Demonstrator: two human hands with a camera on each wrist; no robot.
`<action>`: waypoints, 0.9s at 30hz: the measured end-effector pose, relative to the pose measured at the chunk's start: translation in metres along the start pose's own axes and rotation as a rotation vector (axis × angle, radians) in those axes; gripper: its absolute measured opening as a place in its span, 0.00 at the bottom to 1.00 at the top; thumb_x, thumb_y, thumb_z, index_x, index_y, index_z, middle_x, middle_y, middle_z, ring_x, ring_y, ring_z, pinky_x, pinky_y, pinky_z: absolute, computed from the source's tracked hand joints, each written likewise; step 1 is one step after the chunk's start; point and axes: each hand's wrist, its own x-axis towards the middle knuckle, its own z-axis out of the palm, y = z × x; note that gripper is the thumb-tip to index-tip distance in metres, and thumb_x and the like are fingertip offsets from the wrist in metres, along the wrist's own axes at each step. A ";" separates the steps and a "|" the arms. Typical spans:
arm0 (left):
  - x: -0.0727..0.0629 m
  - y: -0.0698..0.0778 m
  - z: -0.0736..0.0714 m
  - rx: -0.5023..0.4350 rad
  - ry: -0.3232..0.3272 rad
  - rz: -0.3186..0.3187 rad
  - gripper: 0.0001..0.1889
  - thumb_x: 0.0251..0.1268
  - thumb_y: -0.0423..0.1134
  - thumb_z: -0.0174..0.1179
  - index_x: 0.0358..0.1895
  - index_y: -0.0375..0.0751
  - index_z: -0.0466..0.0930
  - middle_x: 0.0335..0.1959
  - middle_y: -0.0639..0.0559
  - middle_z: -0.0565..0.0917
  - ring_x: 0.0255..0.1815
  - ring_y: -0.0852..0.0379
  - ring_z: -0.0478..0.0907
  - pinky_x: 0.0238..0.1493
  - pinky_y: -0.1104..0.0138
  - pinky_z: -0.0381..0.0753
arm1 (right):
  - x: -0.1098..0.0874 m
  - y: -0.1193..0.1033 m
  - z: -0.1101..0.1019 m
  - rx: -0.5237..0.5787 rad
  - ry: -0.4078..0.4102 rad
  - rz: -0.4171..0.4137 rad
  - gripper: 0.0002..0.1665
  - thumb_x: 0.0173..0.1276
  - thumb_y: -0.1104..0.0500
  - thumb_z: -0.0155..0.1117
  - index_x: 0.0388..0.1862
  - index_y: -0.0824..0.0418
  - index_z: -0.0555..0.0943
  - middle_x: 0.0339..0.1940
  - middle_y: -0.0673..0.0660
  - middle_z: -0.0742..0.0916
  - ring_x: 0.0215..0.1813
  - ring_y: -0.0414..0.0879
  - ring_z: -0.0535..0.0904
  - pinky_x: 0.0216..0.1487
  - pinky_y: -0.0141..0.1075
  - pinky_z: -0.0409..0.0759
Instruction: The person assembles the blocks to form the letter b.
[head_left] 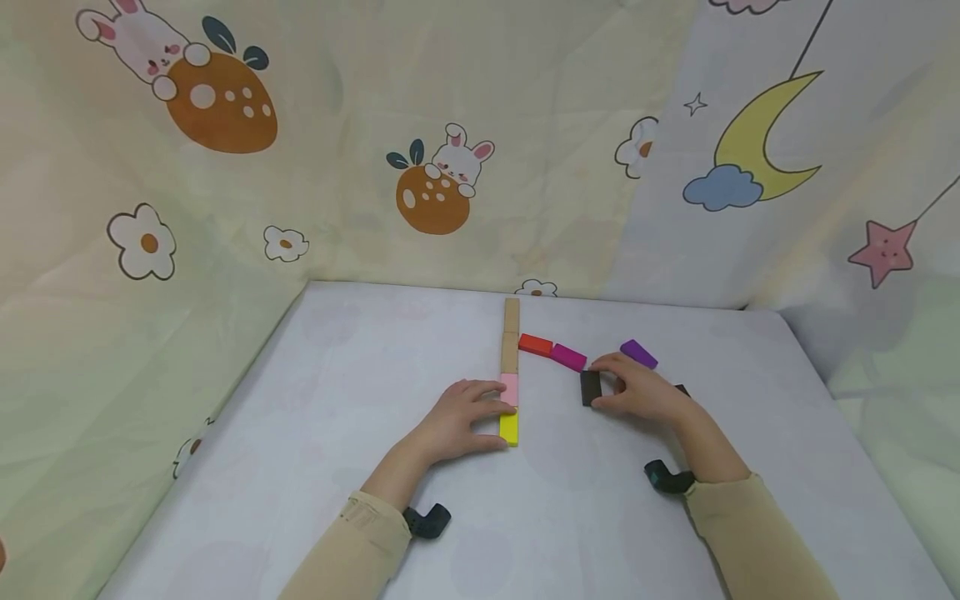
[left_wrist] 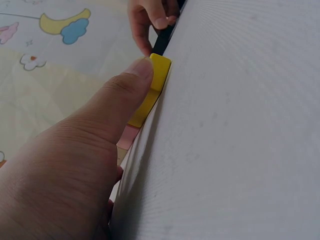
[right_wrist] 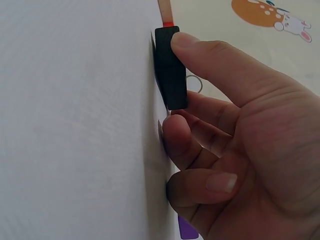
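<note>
A yellow block (head_left: 509,431) lies at the near end of a straight row, with a pink block (head_left: 510,388) and two tan blocks (head_left: 510,353) beyond it. My left hand (head_left: 461,423) holds the yellow block, its thumb at the near end and its index finger where yellow meets pink. A black block (head_left: 590,388) is pinched between the thumb and index finger of my right hand (head_left: 637,390). Beyond it, a red block (head_left: 536,344) and a magenta block (head_left: 568,357) run in a slanted line from the tan blocks. The right wrist view shows the thumb on the black block (right_wrist: 170,70).
Behind the right hand lies a purple block (head_left: 639,353). Another dark piece (head_left: 682,390) shows partly beside the right wrist. All rest on a white table (head_left: 360,350), with a printed curtain (head_left: 555,167) behind it.
</note>
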 end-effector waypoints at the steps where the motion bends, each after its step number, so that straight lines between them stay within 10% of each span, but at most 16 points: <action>1: 0.000 0.000 0.000 0.000 0.002 0.001 0.29 0.58 0.64 0.64 0.65 0.74 0.74 0.74 0.63 0.66 0.75 0.56 0.60 0.79 0.52 0.55 | 0.000 0.000 0.001 -0.002 0.001 0.003 0.35 0.58 0.44 0.74 0.63 0.49 0.75 0.61 0.53 0.76 0.43 0.46 0.75 0.40 0.35 0.78; 27: 0.000 -0.003 0.002 0.006 0.010 0.011 0.29 0.58 0.66 0.63 0.65 0.75 0.73 0.74 0.64 0.66 0.75 0.56 0.59 0.78 0.52 0.56 | -0.001 0.000 0.001 0.000 0.008 0.015 0.42 0.59 0.40 0.73 0.69 0.52 0.72 0.67 0.57 0.74 0.49 0.48 0.74 0.47 0.38 0.79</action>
